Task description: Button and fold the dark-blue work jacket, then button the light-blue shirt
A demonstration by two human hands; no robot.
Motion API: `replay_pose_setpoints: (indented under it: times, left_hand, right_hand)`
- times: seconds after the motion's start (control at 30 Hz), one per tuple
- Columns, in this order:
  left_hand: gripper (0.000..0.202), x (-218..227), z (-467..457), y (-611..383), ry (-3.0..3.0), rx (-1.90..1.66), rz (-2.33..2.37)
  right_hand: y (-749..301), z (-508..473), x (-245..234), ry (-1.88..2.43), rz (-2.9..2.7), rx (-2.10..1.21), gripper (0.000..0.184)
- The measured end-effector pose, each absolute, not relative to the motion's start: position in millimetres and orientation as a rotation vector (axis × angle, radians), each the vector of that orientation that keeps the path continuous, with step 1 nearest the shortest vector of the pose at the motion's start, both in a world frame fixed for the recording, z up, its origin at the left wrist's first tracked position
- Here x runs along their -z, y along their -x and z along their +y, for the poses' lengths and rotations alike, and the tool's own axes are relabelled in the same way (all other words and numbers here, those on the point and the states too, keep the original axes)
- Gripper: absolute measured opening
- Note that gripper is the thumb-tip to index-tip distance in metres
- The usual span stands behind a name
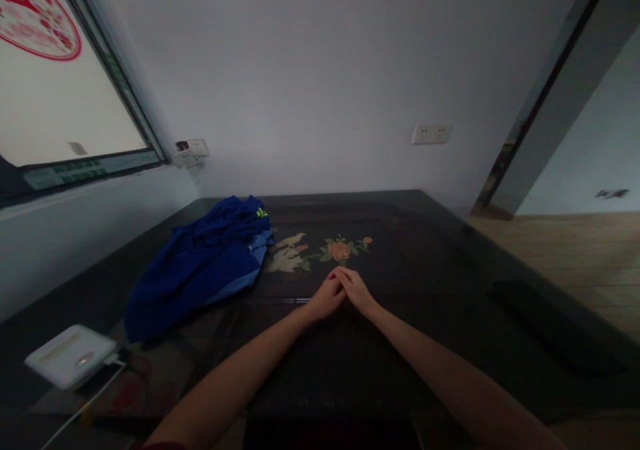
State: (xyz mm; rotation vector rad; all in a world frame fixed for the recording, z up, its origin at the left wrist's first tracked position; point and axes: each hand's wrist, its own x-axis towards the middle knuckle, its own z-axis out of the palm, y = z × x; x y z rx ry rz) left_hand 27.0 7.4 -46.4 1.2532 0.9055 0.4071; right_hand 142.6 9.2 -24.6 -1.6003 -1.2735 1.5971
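1. Your left hand [326,297] and right hand [356,290] rest at the middle of the table [450,270], fingertips touching each other, fingers loosely bent, holding nothing.
2. The blue garment [200,263] lies crumpled toward the left edge, apart from both hands.
3. A white box [70,355] sits at the near left corner.

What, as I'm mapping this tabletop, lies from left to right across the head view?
Going right: white flat box with a cable, crumpled blue cloth garment, left hand, right hand touching it, dark flat oblong object.
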Motion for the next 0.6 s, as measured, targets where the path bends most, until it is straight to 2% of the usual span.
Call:
replay_pose_setpoints:
  times: [0.6]
  left_hand:
    - [0.015, 44.1, 8.2, -27.2, -1.276, -0.401, 0.913]
  right_hand:
    - [-142.9, 8.4, 25.6, 1.607, -1.259, -1.613, 0.031]
